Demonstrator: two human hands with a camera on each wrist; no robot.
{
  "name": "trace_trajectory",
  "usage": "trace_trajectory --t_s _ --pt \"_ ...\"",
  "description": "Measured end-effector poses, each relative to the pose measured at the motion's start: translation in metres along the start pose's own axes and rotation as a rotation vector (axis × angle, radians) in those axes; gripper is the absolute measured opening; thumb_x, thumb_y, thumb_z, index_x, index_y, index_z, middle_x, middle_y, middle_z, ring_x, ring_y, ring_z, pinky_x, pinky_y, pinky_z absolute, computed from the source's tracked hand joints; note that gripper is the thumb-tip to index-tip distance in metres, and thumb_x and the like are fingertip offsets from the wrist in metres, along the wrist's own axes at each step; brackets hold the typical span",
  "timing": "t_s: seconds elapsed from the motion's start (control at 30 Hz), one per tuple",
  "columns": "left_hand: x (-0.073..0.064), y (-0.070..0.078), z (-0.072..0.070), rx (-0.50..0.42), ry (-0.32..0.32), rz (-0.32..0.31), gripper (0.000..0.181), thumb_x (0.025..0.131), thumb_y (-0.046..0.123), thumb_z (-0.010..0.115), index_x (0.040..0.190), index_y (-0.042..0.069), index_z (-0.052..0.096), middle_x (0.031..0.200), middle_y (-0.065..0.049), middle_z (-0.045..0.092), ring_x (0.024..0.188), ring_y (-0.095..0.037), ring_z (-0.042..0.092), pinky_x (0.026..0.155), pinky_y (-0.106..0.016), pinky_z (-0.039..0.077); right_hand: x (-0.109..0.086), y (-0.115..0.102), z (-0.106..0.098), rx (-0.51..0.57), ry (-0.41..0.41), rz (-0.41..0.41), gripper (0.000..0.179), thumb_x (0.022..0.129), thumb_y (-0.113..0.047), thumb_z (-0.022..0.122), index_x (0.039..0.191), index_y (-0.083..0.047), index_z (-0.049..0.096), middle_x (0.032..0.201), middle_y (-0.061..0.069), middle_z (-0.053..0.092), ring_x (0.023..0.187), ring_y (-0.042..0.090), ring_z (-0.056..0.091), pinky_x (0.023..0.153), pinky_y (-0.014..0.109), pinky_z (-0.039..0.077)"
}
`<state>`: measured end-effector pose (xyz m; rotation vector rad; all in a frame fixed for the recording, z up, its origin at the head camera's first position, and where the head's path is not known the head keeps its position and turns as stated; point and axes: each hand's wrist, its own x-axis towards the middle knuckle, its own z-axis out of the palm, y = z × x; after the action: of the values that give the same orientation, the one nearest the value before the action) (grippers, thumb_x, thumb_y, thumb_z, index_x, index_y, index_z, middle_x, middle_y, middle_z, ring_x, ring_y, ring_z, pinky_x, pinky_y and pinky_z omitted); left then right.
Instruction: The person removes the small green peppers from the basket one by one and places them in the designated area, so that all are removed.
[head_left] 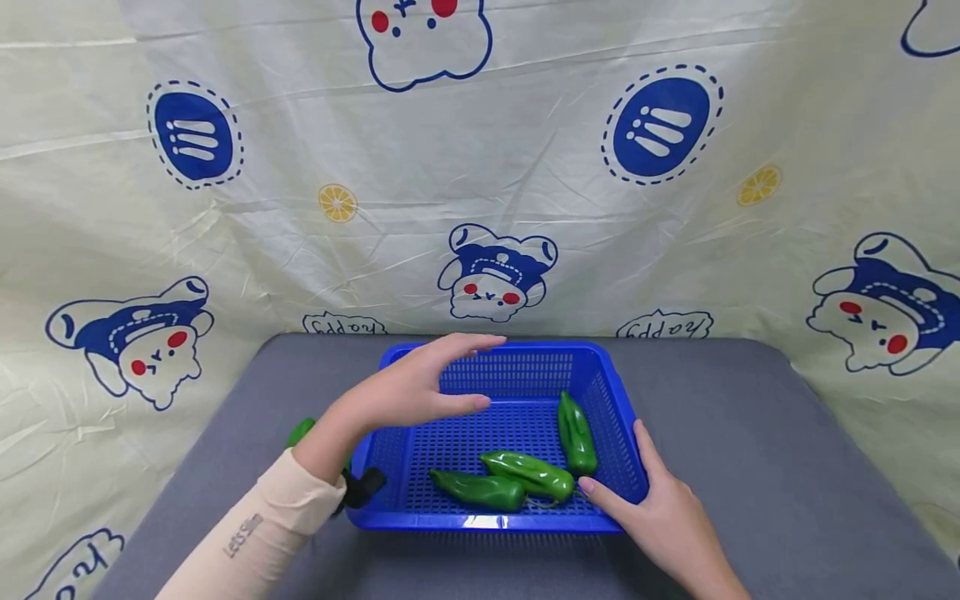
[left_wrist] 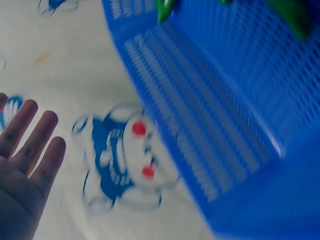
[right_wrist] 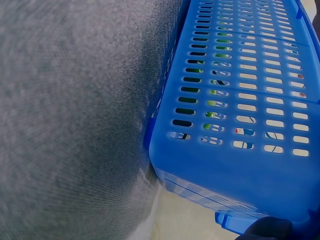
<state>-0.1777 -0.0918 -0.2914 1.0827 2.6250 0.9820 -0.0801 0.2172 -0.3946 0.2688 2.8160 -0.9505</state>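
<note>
A blue plastic basket (head_left: 487,523) with slotted walls stands on the grey surface. Three green peppers lie inside: one upright along the right wall (head_left: 576,433), a lighter one (head_left: 528,475) near the front, and a darker one (head_left: 480,492) beside it. Over the basket's left part hovers my left hand (head_left: 423,383), fingers extended and thumb apart, holding nothing; the left wrist view also shows its straight fingers (left_wrist: 37,145). My right hand (head_left: 667,517) grips the basket's front right corner, thumb inside the rim and fingers along the outside. The right wrist view shows the basket's outer wall (right_wrist: 225,160).
Left of the basket, a green item (head_left: 302,432) shows partly behind my left forearm; its kind is hard to tell. A black object (head_left: 363,487) sits at my left wrist. The grey tabletop (head_left: 720,417) meets a printed cloth backdrop (head_left: 555,150).
</note>
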Motion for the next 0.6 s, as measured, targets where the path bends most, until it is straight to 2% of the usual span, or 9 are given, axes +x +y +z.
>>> trace_trajectory --t_s 0.17,0.27,0.4,0.6 --pt "0.039 0.003 0.028 0.009 -0.198 0.015 0.069 0.093 0.036 0.069 0.153 0.034 0.035 0.158 0.008 0.037 0.145 -0.016 0.037 0.116 -0.041 0.036 0.001 0.000 0.001 0.016 -0.007 0.005 0.119 0.080 -0.080 0.056 0.159 -0.022 -0.012 0.152 0.033 0.035 0.134 0.052 0.043 0.091 0.064 0.046" --pt "0.055 0.003 0.047 0.047 -0.297 -0.016 0.072 0.093 0.040 0.068 0.154 0.037 0.031 0.160 0.004 0.034 0.147 -0.018 0.033 0.117 -0.045 0.035 0.001 0.001 0.001 0.023 -0.005 0.003 0.119 0.080 -0.079 0.057 0.159 -0.023 -0.012 0.151 0.034 0.036 0.133 0.052 0.044 0.091 0.064 0.046" --pt "0.071 0.003 0.071 0.140 -0.358 -0.133 0.075 0.091 0.048 0.068 0.154 0.039 0.029 0.159 -0.004 0.035 0.146 -0.025 0.036 0.113 -0.052 0.038 0.000 0.000 0.001 0.023 0.001 0.001 0.119 0.080 -0.079 0.057 0.159 -0.023 -0.012 0.151 0.034 0.036 0.132 0.052 0.045 0.090 0.063 0.047" --pt "0.082 0.006 0.100 0.239 -0.382 -0.322 0.086 0.089 0.056 0.067 0.158 0.034 0.020 0.161 -0.016 0.029 0.149 -0.037 0.029 0.113 -0.061 0.034 -0.001 0.001 0.000 0.021 0.008 -0.005 0.118 0.080 -0.079 0.056 0.158 -0.025 -0.013 0.153 0.032 0.034 0.133 0.052 0.044 0.091 0.064 0.047"
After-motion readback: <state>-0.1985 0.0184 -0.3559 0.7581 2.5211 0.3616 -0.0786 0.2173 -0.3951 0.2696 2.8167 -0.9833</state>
